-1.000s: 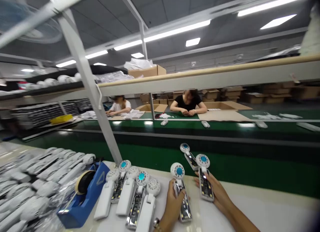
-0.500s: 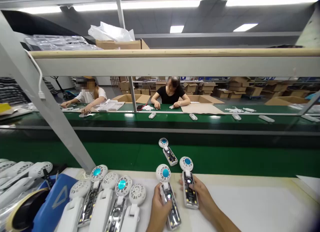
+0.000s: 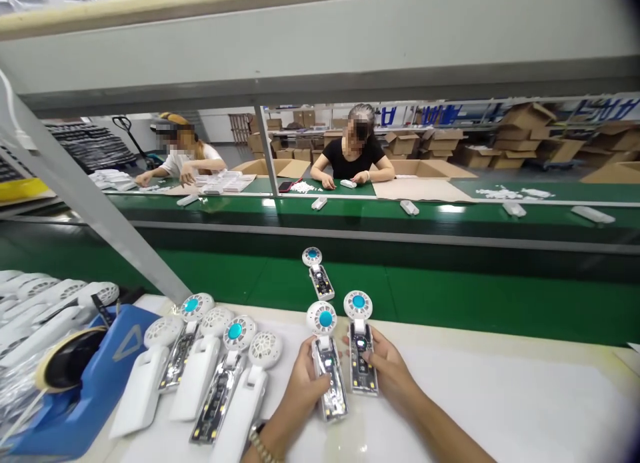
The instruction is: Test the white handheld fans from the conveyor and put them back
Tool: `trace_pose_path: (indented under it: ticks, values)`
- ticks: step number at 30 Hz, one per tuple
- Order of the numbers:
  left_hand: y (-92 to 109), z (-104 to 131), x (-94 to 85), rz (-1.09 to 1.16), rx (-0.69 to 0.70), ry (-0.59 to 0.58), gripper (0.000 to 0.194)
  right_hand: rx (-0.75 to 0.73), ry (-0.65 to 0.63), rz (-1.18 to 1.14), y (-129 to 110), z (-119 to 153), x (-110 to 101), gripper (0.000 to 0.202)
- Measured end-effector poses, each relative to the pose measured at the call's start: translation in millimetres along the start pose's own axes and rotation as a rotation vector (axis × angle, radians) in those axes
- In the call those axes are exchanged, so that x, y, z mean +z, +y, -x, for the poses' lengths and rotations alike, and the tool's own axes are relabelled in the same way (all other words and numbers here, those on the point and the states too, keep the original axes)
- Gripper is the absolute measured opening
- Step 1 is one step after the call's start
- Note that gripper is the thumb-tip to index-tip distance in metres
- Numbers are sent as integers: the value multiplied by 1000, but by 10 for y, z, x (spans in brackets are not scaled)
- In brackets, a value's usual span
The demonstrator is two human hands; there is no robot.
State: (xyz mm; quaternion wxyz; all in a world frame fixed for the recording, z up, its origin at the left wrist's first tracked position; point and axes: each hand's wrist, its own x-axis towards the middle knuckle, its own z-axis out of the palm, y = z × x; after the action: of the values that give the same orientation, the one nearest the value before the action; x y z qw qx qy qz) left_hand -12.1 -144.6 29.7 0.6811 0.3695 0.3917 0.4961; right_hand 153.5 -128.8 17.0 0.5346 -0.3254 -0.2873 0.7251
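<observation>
The left hand (image 3: 304, 382) and right hand (image 3: 390, 366) still have their fingers clamped on one white, round-headed fan with a clear, circuit-filled handle each: left fan (image 3: 330, 378), right fan (image 3: 363, 358), above the white bench (image 3: 475, 396). Across the green conveyor belt (image 3: 425, 290), a white-sleeved person's hand (image 3: 188, 173) has drawn back from a white plastic piece (image 3: 187, 200).

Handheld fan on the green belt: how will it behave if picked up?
The handheld fan is probably stiff, given its boxy body, but may flex at the narrow neck. Its flat, elongated shape should resist rolling. Visible circuitry suggests gentle handling.
</observation>
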Motion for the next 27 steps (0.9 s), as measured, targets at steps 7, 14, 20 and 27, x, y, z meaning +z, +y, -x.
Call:
trace_pose_path:
  ticks: [7, 14, 20, 27]
  values:
    - [77, 22, 68, 34, -20, -14, 68, -19, -57, 81, -48, 41, 67, 68]
    - [65, 13, 53, 33, -35, -35, 68, -66, -79, 101, -24, 59, 61, 68]
    - [85, 23, 73, 27, -34, -35, 66, -84, -107, 109, -23, 66, 60, 63]
    - [84, 31, 84, 49, -29, -50, 67, -100, -124, 66, 58, 32, 4, 66]
